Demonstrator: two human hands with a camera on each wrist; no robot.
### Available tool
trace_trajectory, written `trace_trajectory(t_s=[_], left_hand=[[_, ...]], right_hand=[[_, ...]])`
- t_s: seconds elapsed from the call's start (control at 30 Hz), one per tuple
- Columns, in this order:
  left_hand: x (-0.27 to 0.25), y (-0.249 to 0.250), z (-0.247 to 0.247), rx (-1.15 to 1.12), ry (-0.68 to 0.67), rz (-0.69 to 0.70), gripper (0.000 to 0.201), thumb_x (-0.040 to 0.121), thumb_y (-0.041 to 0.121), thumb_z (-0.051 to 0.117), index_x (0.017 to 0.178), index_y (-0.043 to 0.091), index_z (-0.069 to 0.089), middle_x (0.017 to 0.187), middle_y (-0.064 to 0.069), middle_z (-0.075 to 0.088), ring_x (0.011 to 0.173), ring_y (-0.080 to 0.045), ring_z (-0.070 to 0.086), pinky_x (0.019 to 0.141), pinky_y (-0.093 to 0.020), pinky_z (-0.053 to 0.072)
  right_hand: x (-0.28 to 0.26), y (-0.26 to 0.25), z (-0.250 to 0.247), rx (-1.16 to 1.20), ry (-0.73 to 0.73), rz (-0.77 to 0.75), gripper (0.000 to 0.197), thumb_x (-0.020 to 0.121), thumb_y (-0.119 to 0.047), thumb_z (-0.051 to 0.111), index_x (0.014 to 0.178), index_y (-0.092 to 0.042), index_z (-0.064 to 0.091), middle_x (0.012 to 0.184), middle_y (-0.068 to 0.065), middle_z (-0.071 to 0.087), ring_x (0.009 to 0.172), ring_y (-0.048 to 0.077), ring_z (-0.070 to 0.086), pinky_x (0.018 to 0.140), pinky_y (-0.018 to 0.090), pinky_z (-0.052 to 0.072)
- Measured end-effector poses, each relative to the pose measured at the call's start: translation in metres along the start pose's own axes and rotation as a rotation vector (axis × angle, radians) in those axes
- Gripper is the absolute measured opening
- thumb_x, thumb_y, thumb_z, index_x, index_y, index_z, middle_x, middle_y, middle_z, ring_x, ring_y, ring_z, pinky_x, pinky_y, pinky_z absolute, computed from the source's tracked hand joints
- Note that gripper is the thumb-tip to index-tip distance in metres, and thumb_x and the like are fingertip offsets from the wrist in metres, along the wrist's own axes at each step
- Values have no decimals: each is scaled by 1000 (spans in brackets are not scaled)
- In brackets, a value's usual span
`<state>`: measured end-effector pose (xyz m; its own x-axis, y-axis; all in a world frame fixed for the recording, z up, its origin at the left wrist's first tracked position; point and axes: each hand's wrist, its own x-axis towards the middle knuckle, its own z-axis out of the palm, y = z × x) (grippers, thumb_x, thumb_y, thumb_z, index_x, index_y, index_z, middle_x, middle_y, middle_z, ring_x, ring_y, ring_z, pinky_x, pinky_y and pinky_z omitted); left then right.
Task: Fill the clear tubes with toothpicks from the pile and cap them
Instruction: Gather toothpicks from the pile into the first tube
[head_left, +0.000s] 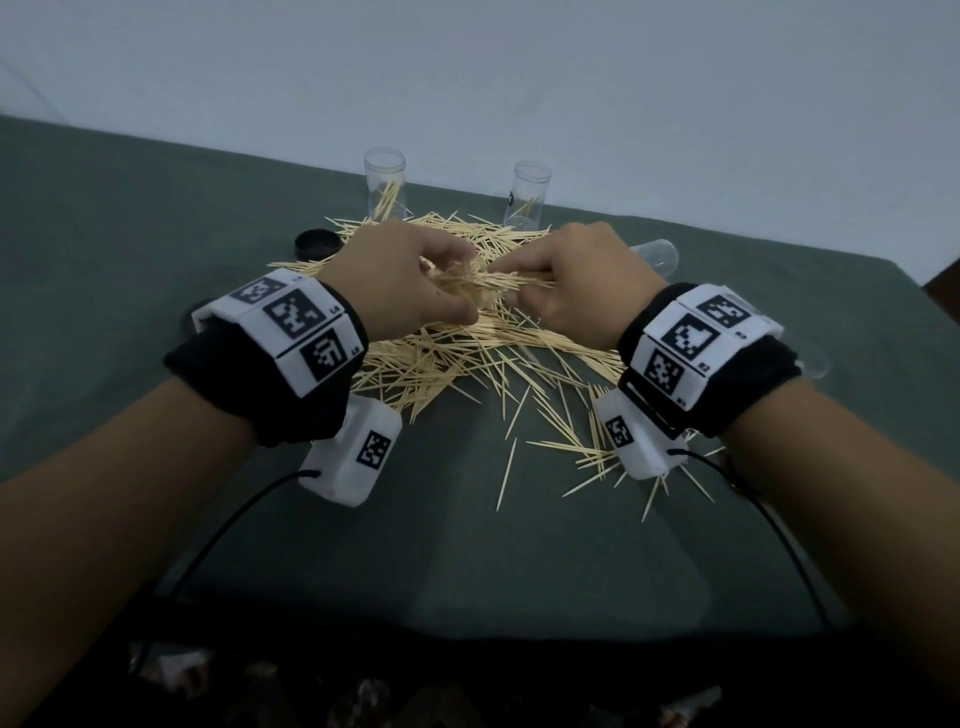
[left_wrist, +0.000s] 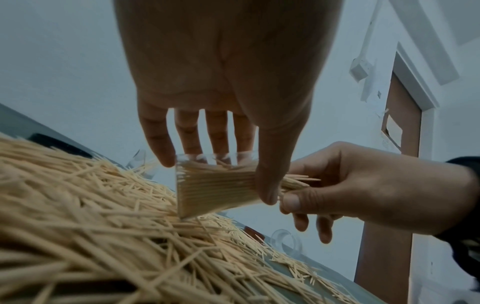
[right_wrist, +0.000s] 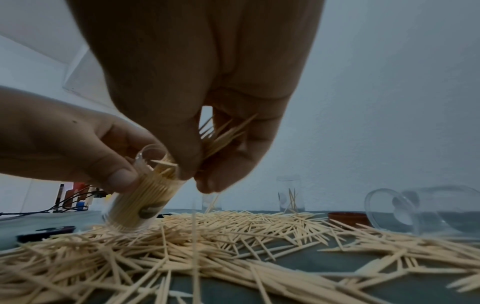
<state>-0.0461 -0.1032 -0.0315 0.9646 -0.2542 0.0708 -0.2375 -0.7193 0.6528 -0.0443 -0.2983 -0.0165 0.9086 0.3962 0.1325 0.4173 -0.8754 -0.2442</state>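
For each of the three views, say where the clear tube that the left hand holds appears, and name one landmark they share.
Head: the held tube is at centre, mostly hidden between the two hands.
Left wrist: the tube is at centre, packed with toothpicks.
Right wrist: it is left of centre, tilted.
Shared landmark: the toothpick pile on the green cloth.

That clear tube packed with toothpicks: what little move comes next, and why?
Probably the right hand slides its pinched bundle of wooden toothpicks further into the clear plastic tube that the left hand grips tilted over the pile: their tips already sit in its mouth, and no cap is on.
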Motion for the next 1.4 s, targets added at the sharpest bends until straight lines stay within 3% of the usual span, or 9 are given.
trace_trajectory(t_s=[0.2, 0.47, 0.6, 0.73, 0.83, 0.97, 1.13, 1.3, 1.4], left_hand=[[-3, 3, 3, -27, -27, 26, 44, 73, 37, 82, 115, 33, 68, 98, 15, 68, 97, -9, 63, 65, -13, 42], [-1, 0, 0, -62, -8, -10, 58, 70, 48, 82, 124, 35, 64, 106, 16, 66, 98, -5, 62, 70, -15, 41], [-2, 1, -2, -131, -45, -33, 49, 70, 42, 84, 116, 36, 68, 97, 19, 69, 91, -2, 67, 72, -18, 51], [-4, 5, 3, -146, -87, -13, 46, 70, 39, 85, 113, 37, 69, 93, 17, 72, 87, -5, 69, 69, -21, 57], [-2, 3, 3, -145, -62, -28, 53, 69, 42, 85, 118, 38, 66, 100, 17, 69, 92, -5, 67, 79, -25, 56], [0, -3, -3, -142, -31, -58, 60, 67, 44, 85, 123, 34, 65, 106, 17, 68, 97, -4, 65, 92, -32, 52], [-3, 0, -2, -149, -80, -17, 53, 70, 39, 84, 119, 35, 66, 97, 20, 70, 94, -2, 66, 86, -32, 56], [-4, 2, 0, -165, -96, 6, 48, 71, 41, 83, 116, 36, 68, 93, 20, 70, 93, -1, 66, 79, -26, 57], [-4, -1, -5, -146, -76, 2, 53, 71, 41, 83, 120, 37, 65, 101, 21, 69, 94, 4, 63, 71, -15, 49]], right_hand=[[1, -5, 3, 103, 65, -57, 22, 86, -21, 71, 102, -35, 75, 84, -13, 68, 77, 6, 59, 67, 11, 39], [0, -4, 2, 177, 136, -1, 32, 78, -26, 79, 109, -32, 70, 90, -12, 64, 88, 4, 60, 83, 22, 49], [0, -4, -1, 175, 148, 2, 19, 83, -25, 74, 100, -33, 75, 76, -20, 63, 70, -2, 58, 71, 15, 43], [-1, -5, 1, 99, 100, -39, 27, 84, -18, 71, 105, -34, 74, 88, -12, 69, 76, 1, 56, 68, 11, 38], [2, -1, 3, 115, 107, -21, 31, 82, -22, 75, 110, -35, 71, 97, -14, 66, 85, -1, 53, 80, 17, 40], [3, 1, 2, 220, 191, -6, 22, 82, -20, 75, 103, -27, 74, 89, -14, 64, 82, 0, 58, 81, 15, 46], [0, -4, 2, 207, 229, -38, 14, 85, -17, 72, 95, -26, 78, 83, -17, 67, 77, -3, 59, 73, 4, 41], [-1, -8, 6, 158, 285, -129, 29, 82, 1, 65, 95, -21, 78, 93, -3, 72, 89, 13, 64, 83, 27, 50], [1, -8, 5, 195, 283, -139, 41, 79, 10, 57, 100, -20, 77, 95, -2, 72, 91, 14, 65, 84, 26, 52]])
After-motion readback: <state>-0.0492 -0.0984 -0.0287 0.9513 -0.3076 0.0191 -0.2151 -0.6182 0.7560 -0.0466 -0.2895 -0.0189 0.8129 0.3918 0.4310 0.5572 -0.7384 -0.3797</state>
